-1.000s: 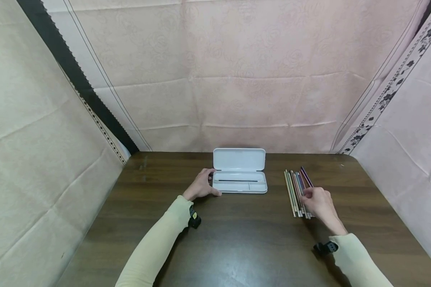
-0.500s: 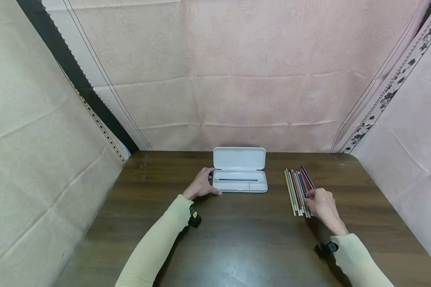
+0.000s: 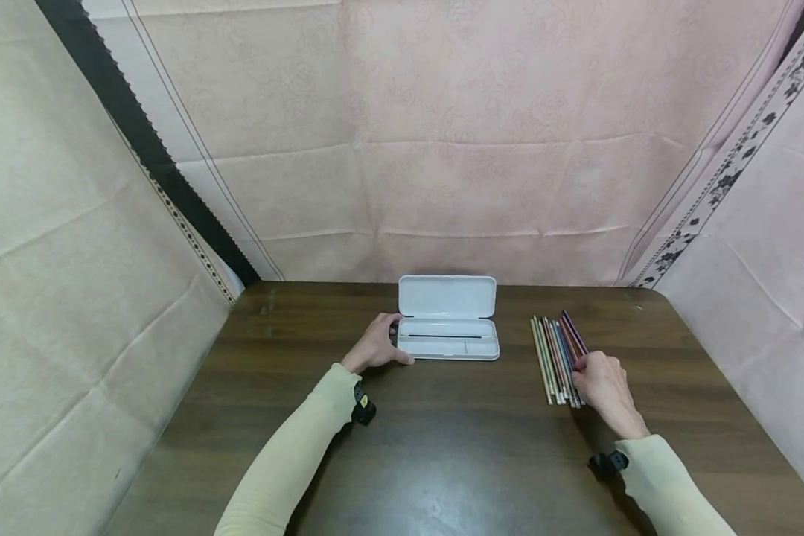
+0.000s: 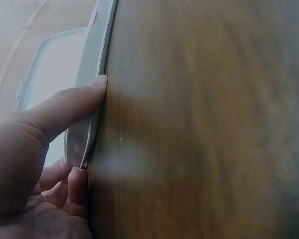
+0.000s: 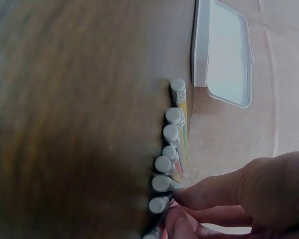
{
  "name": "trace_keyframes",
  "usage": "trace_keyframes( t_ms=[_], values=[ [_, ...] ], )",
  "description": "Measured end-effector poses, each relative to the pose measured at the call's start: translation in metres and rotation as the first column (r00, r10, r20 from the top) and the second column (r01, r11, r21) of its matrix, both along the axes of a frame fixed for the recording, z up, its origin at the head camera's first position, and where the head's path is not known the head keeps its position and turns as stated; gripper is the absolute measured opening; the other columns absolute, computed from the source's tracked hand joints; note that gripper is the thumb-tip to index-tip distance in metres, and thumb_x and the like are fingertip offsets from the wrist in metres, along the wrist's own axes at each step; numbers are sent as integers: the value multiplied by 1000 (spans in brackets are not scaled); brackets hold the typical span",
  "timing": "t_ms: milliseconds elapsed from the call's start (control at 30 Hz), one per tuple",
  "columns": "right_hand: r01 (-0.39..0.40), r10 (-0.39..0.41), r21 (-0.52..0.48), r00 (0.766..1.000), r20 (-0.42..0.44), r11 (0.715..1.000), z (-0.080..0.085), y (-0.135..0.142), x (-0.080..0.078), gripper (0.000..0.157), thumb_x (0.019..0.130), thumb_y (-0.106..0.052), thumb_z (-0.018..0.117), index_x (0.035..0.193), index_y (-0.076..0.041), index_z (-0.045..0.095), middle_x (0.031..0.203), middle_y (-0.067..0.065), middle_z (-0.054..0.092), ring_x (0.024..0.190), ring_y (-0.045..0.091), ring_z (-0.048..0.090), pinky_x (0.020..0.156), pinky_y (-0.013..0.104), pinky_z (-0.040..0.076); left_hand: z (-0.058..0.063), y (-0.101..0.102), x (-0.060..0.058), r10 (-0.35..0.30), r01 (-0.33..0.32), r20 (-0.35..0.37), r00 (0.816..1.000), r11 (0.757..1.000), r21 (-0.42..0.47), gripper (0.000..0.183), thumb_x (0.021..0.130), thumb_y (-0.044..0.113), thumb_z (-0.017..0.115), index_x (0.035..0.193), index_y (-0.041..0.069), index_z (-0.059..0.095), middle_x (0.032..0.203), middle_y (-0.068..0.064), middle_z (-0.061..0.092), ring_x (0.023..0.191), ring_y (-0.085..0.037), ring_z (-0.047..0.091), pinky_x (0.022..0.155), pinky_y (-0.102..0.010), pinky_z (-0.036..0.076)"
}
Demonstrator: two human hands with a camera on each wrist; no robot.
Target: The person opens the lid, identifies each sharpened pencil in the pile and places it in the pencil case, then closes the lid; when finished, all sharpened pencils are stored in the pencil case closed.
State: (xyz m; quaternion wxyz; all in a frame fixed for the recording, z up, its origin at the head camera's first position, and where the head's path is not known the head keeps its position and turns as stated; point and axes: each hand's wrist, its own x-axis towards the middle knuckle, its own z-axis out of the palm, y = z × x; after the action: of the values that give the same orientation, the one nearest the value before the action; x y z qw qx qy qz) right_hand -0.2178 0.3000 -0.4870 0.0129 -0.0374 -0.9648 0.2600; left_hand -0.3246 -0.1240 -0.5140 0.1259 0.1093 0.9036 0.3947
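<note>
A white pencil case [image 3: 435, 348] lies with its lid [image 3: 447, 296] raised, its long compartment and smaller front sections facing up. My left hand [image 3: 377, 346] grips its left end, the thumb [image 4: 84, 99] along the front edge and the fingers curled at the corner. To the right, a row of several pencils [image 3: 548, 357] lies side by side, white erasers [image 5: 163, 164] towards me. At the row's right side, my right hand [image 3: 603, 383] pinches a dark purple pencil [image 3: 574, 332], which slants away from the others. The hand hides that pencil's near end.
The brown wooden table [image 3: 435, 447] reaches back to a pale cloth wall [image 3: 455, 186]. More cloth hangs on both sides. A dark band [image 3: 154, 156] runs down the left corner. Each wrist wears a small black camera.
My right hand has shifted slightly to the right along with the purple pencil between its fingers. The left hand and the case stay in place.
</note>
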Motion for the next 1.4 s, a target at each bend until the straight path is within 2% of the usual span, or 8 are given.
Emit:
trace_keyframes(
  t_ms=[200,567,1067,1200,1400],
  values=[
    [14,-14,20,1000,2,1000,-2,-1,3,18,89,0,61,76,0,74,71,13,65,58,23,57,50,33,44,0,1,1,2,-2,-4,1000,1000,-2,98,83,21,96,165,8,43,161,-17,47,145,-34,51,123,-52,46],
    [10,-11,32,999,39,999,2,-2,5,22,91,-4,64,70,-3,69,64,8,61,55,21,56,49,33,43,0,0,1,8,-8,-3,1000,1000,24,99,81,21,98,164,9,45,159,-17,48,144,-34,52,122,-53,47],
    [11,-12,4,996,93,1000,3,-2,1,17,94,-3,64,80,3,74,68,10,64,55,20,59,49,33,47,0,0,1,9,-8,-9,1000,1000,22,99,81,22,98,164,9,45,161,-16,47,146,-34,52,122,-53,47],
    [29,-29,3,994,103,1000,3,-1,1,16,93,-5,66,81,3,74,68,10,65,56,20,59,50,32,47,0,0,2,7,-7,-4,1000,1000,25,98,82,21,97,164,9,45,162,-16,46,146,-34,51,122,-53,47],
    [57,-57,2,993,107,998,4,-1,0,16,95,-8,69,91,5,76,75,13,67,58,20,61,52,33,47,1,0,2,10,-10,-3,1000,1000,28,98,82,21,97,164,9,45,163,-17,45,147,-34,51,123,-53,46]
  ],
)
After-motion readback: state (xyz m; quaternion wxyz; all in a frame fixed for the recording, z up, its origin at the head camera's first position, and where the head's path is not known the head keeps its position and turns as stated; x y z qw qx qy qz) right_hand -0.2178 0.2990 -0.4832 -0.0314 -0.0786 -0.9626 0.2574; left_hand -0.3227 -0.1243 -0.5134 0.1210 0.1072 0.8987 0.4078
